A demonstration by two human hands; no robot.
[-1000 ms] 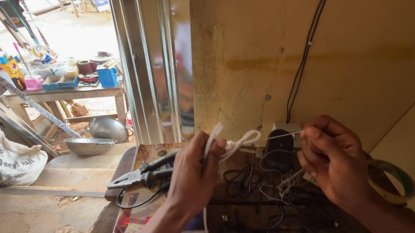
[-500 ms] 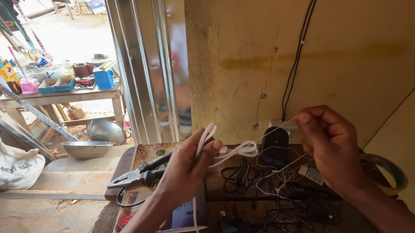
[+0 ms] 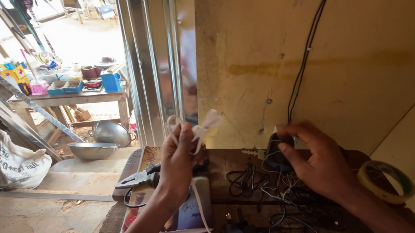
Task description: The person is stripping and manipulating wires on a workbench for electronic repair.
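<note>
So the left hand (image 3: 178, 160) has its fingers pinched shut on a white cable (image 3: 196, 132) at 9 o'clock, while the right hand (image 3: 318, 164) curls around a black adapter (image 3: 275, 158) on the desk (image 3: 232, 162) at 3.

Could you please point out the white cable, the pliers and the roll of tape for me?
white cable (image 3: 200, 211), head view, on the stretch hanging below the left hand.
dark-handled metal pliers (image 3: 133, 178), head view, on the jaws.
green-edged roll of tape (image 3: 387, 182), head view, on its rim.

Bare forearms; no sleeves, unadorned hands
</note>
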